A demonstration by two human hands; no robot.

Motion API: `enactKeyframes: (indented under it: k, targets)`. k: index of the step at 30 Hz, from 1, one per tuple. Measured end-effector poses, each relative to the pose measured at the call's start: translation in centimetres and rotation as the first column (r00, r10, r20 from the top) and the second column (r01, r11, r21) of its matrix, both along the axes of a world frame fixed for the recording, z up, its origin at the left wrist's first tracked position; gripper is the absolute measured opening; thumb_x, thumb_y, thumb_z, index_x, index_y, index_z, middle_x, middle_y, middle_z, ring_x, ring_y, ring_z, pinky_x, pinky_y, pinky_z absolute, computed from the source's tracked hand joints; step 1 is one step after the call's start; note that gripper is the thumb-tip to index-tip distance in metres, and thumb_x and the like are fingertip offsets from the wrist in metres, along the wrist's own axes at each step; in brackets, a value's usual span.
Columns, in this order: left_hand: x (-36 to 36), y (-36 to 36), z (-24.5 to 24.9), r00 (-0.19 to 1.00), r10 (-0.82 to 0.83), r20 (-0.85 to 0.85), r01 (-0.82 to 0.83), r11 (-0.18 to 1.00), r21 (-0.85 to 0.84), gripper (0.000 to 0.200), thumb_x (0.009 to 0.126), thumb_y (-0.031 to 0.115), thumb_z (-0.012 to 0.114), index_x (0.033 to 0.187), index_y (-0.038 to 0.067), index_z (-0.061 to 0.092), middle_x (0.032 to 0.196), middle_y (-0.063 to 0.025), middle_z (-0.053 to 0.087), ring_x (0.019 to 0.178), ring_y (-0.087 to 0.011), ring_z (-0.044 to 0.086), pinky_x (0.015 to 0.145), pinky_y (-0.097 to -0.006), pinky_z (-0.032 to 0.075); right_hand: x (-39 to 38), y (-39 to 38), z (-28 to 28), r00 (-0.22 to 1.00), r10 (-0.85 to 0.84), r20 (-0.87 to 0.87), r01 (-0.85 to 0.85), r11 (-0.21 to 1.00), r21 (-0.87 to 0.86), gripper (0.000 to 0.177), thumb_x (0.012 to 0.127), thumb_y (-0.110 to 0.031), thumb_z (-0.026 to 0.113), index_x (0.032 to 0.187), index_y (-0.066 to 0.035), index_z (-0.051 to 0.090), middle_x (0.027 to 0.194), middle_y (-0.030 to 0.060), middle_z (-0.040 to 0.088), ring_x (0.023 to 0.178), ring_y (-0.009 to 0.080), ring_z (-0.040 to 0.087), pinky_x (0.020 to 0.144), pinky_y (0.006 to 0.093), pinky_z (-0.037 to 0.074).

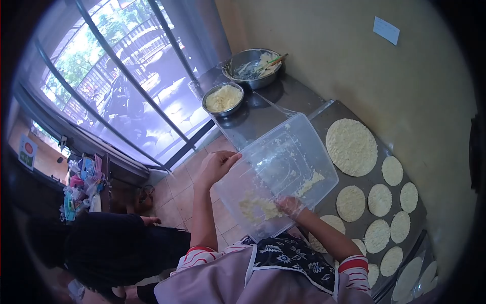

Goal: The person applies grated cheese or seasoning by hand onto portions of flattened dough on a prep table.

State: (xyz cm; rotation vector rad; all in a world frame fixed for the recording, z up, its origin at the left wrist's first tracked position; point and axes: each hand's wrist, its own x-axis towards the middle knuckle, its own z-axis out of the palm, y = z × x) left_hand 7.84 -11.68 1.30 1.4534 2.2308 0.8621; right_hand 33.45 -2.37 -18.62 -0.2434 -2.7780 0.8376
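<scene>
A translucent plastic container (276,157) is held tilted in front of my body, with pale crumbly food (255,206) smeared along its lower side and more clinging near its right wall. My left hand (219,164) pinches the container's upper left rim between thumb and fingers. Inside the container, my right hand (290,206), which seems to wear a thin clear glove, is curled beside the crumbly food. Whether food is within those fingers is hidden.
Several flat pale discs (351,147) of different sizes lie on the dark table (324,124) at right. A metal bowl of pale food (223,99) stands near a larger smeared bowl (253,66) with a utensil. Another person (111,248) in dark clothing is at lower left, beside a barred window.
</scene>
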Motion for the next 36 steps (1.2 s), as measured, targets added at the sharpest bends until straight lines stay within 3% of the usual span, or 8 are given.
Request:
enactKeyframes:
  k: [5, 7, 8, 9, 14, 24, 31, 36]
  targets:
    - [0.2, 0.4, -0.1, 0.997, -0.006, -0.076, 0.011, 0.998, 0.054, 0.033, 0.087, 0.033, 0.060, 0.091, 0.001, 0.068, 0.077, -0.0149, 0.066, 0.067, -0.0269, 0.063, 0.062, -0.0335, 0.047, 0.0, -0.2, -2.5, 0.949, -0.106, 0.298, 0.074, 0.990, 0.117, 0.016, 0.078, -0.013, 0.052, 0.092, -0.005, 0.051, 0.099, 0.0133, 0.054, 0.096, 0.0298, 0.053, 0.077, 0.0424, 0.045]
    - [0.0, 0.6, 0.1, 1.000, -0.012, -0.026, 0.012, 1.000, -0.009, 0.031, 0.088, 0.027, 0.059, 0.091, -0.003, 0.066, 0.073, -0.0152, 0.065, 0.063, -0.0206, 0.061, 0.062, -0.0325, 0.046, 0.0, 1.3, -5.2, 0.895, -0.116, -0.431, 0.213, 0.960, 0.184, 0.019, 0.073, -0.021, 0.058, 0.083, -0.006, 0.063, 0.065, 0.0128, 0.055, 0.062, 0.0331, 0.056, 0.059, 0.0424, 0.047]
    - [-0.7, 0.6, -1.1, 0.999, -0.052, 0.010, 0.051, 0.994, 0.092, 0.031, 0.089, 0.025, 0.059, 0.092, -0.005, 0.064, 0.072, -0.0158, 0.064, 0.063, -0.0151, 0.057, 0.063, -0.0305, 0.045, -0.6, 2.3, -4.3, 0.978, -0.163, -0.132, 0.158, 0.986, -0.047, 0.016, 0.074, -0.019, 0.061, 0.080, -0.005, 0.065, 0.063, 0.0104, 0.059, 0.058, 0.0259, 0.059, 0.058, 0.0378, 0.048]
    - [-0.1, 0.7, -0.1, 0.999, -0.043, -0.005, 0.043, 0.999, 0.034, 0.030, 0.089, 0.023, 0.058, 0.094, -0.006, 0.064, 0.073, -0.0169, 0.064, 0.066, -0.0130, 0.056, 0.064, -0.0297, 0.045, -0.4, 3.1, 2.0, 0.944, -0.151, 0.293, 0.284, 0.826, -0.486, 0.035, 0.071, -0.036, 0.065, 0.087, -0.004, 0.066, 0.080, 0.0137, 0.065, 0.065, 0.0223, 0.063, 0.063, 0.0349, 0.050]
    - [-0.1, 1.0, -0.7, 0.999, -0.046, -0.008, 0.046, 0.999, -0.006, 0.030, 0.092, 0.023, 0.053, 0.100, -0.004, 0.064, 0.075, -0.0162, 0.064, 0.068, -0.0134, 0.054, 0.065, -0.0300, 0.044, 2.4, 3.5, 4.9, 0.967, -0.256, -0.018, -0.047, -0.110, -0.993, 0.032, 0.079, -0.019, 0.072, 0.102, 0.001, 0.062, 0.090, 0.0073, 0.065, 0.078, 0.0151, 0.063, 0.076, 0.0279, 0.053]
    - [-0.3, 1.1, -1.2, 1.000, 0.004, 0.028, -0.004, 1.000, -0.001, 0.032, 0.092, 0.026, 0.055, 0.099, -0.003, 0.065, 0.067, 0.0010, 0.052, 0.064, -0.0059, 0.038, 0.057, -0.0225, 0.035, 23.5, 12.2, 9.8, 0.693, -0.700, 0.172, 0.217, -0.026, -0.976, 0.041, 0.080, -0.014, 0.068, 0.116, -0.001, 0.055, 0.104, 0.0092, 0.061, 0.095, 0.0165, 0.059, 0.086, 0.0294, 0.048]
    - [-0.2, 1.3, -1.5, 0.998, 0.016, 0.059, -0.017, 1.000, 0.013, 0.034, 0.093, 0.027, 0.055, 0.099, -0.005, 0.065, 0.067, 0.0014, 0.052, 0.065, -0.0054, 0.040, 0.058, -0.0221, 0.036, 35.8, 19.9, 3.6, 0.314, -0.865, 0.392, 0.904, 0.147, -0.401, 0.015, 0.075, -0.015, 0.069, 0.088, -0.008, 0.071, 0.084, 0.0084, 0.067, 0.074, 0.0163, 0.063, 0.066, 0.0285, 0.050]
    - [0.0, 1.2, -1.0, 0.997, 0.045, 0.056, -0.041, 0.997, -0.065, 0.035, 0.093, 0.027, 0.055, 0.098, -0.005, 0.065, 0.064, 0.0026, 0.047, 0.063, -0.0053, 0.037, 0.056, -0.0220, 0.033, 36.4, 21.6, 0.6, 0.208, -0.897, 0.390, 0.953, 0.276, 0.125, 0.007, 0.071, -0.018, 0.068, 0.074, -0.012, 0.072, 0.084, 0.0100, 0.066, 0.070, 0.0219, 0.063, 0.064, 0.0322, 0.050]
